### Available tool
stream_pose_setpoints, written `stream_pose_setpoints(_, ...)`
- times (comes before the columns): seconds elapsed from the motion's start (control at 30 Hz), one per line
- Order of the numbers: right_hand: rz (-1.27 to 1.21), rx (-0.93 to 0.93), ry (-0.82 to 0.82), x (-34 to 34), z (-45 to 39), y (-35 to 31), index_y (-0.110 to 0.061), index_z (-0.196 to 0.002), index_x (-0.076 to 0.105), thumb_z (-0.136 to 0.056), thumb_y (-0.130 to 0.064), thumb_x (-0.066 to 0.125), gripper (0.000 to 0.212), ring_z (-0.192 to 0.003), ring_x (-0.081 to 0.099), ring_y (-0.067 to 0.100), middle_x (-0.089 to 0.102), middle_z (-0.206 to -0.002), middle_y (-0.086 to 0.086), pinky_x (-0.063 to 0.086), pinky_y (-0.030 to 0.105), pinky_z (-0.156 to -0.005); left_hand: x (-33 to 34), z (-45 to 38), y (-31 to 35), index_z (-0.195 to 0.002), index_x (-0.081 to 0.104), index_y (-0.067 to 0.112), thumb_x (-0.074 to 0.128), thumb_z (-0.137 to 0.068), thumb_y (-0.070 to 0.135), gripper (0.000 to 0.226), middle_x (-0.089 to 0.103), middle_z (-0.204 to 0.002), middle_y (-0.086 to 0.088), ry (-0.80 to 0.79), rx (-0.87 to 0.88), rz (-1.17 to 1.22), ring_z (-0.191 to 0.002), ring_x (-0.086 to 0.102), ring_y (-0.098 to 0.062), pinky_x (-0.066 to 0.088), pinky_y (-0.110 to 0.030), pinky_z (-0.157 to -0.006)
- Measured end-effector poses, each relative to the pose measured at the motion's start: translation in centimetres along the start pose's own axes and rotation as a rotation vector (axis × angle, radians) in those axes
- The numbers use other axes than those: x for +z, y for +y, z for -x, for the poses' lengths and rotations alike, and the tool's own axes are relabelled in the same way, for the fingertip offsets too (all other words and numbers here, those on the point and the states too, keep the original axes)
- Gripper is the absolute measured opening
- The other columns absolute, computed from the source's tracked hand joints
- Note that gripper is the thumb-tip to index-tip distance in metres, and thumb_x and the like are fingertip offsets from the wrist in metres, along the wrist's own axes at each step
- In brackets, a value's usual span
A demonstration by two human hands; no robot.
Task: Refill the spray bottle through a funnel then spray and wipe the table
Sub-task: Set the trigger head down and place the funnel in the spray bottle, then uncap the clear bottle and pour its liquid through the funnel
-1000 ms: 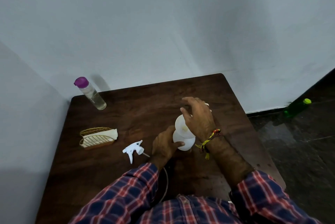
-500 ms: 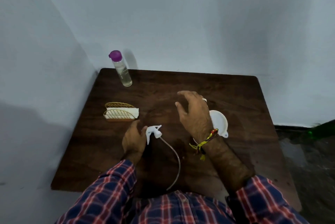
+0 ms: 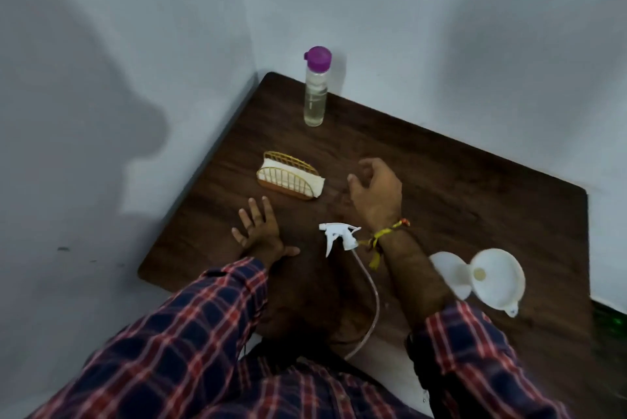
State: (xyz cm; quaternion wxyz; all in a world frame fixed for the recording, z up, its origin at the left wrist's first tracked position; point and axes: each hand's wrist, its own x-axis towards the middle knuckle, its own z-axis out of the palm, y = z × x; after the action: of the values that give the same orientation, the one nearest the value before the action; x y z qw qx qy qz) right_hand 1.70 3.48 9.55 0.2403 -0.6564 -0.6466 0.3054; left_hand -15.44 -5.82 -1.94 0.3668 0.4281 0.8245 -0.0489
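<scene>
A white funnel [image 3: 497, 281] sits in the neck of the white spray bottle [image 3: 453, 274] at the right of the dark wooden table [image 3: 475, 188]. The white trigger sprayer head [image 3: 337, 236] with its long dip tube [image 3: 371, 296] lies on the table between my arms. My left hand [image 3: 259, 232] rests flat on the table with fingers spread, holding nothing. My right hand [image 3: 375, 189] hovers above the table with loosely curled fingers, empty, right of a napkin holder [image 3: 288, 176]. A clear refill bottle with a purple cap [image 3: 316, 86] stands in the far corner.
Grey walls close in the table at the left and back. The gold wire napkin holder holds white napkins. A dark floor lies beyond the table's right edge, with something green [image 3: 615, 320] down there.
My left hand let go of the sprayer head, which now lies on the table, and spread flat. My right hand moved left, away from the funnel. The view swung left.
</scene>
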Motion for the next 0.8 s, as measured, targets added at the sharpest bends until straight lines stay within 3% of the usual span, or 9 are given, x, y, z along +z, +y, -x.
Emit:
stream_pose_setpoints(0.23, -0.075, 0.104, -0.045, 5.9, -8.7, -3.3, -0.006, -0.125, 0.059, -0.080, -0.031, 0.077, 0.055, -0.109, 0.062, 0.027, 0.067, -0.116, 0.013, 0.047, 0.034, -0.097, -0.2, -2.1, -0.1, -0.138, -0.044, 0.017, 0.078, -0.052, 0.073, 0.159, -0.052, -0.141, -0.017, -0.239, 0.002, -0.017, -0.133, -0.040, -0.045, -0.010, -0.072, -0.105)
stream_pose_setpoints(0.37, -0.121, 0.138, -0.064, 9.1, -14.0, -5.2, -0.006, -0.136, 0.047, -0.072, -0.040, 0.082, 0.080, -0.120, 0.058, 0.026, 0.060, -0.131, 0.012, 0.046, 0.035, -0.102, 0.1, -2.5, 0.0, -0.135, -0.046, 0.016, 0.078, -0.055, 0.071, 0.158, -0.057, -0.136, -0.019, -0.268, -0.002, -0.016, -0.129, -0.045, -0.046, -0.012, -0.073, -0.104)
stream_pose_setpoints(0.47, -0.190, 0.178, -0.071, 11.0, -17.3, -6.2, -0.007, -0.138, 0.042, -0.068, -0.040, 0.086, 0.089, -0.117, 0.059, 0.026, 0.060, -0.131, 0.010, 0.049, 0.036, -0.101, 0.3, -2.6, 0.0, -0.134, -0.048, 0.015, 0.076, -0.058, 0.071, 0.155, -0.058, -0.133, -0.019, -0.278, 0.001, -0.022, -0.127, -0.046, -0.046, -0.013, -0.074, -0.104)
stream_pose_setpoints(0.53, -0.241, 0.163, -0.039, 11.8, -18.7, -6.6, -0.010, -0.137, 0.043, -0.067, -0.035, 0.086, 0.086, -0.114, 0.061, 0.024, 0.062, -0.127, 0.008, 0.049, 0.030, -0.098, 0.2, -2.7, 0.1, -0.132, -0.049, 0.015, 0.076, -0.058, 0.071, 0.155, -0.060, -0.131, -0.019, -0.284, 0.001, -0.025, -0.125, -0.048, -0.047, -0.014, -0.074, -0.103)
stream_pose_setpoints(0.67, -0.231, 0.094, 0.035, 12.2, -19.2, -6.9, -0.009, -0.125, 0.055, -0.075, -0.030, 0.082, 0.060, -0.110, 0.062, 0.019, 0.065, -0.122, 0.005, 0.038, 0.010, -0.080, 0.0, -2.8, 0.2, -0.133, -0.049, 0.015, 0.076, -0.059, 0.069, 0.155, -0.059, -0.132, -0.020, -0.295, -0.012, -0.019, -0.125, -0.048, -0.047, -0.015, -0.074, -0.102)
stream_pose_setpoints(0.8, -0.224, 0.099, 0.102, 11.7, -17.4, -5.6, -0.009, -0.123, 0.057, -0.076, -0.030, 0.082, 0.058, -0.111, 0.063, 0.021, 0.066, -0.122, 0.005, 0.041, 0.017, -0.083, -0.2, -2.7, 0.2, -0.133, -0.048, 0.015, 0.076, -0.060, 0.068, 0.154, -0.059, -0.132, -0.019, -0.292, -0.018, -0.004, -0.126, -0.047, -0.046, -0.014, -0.073, -0.103)
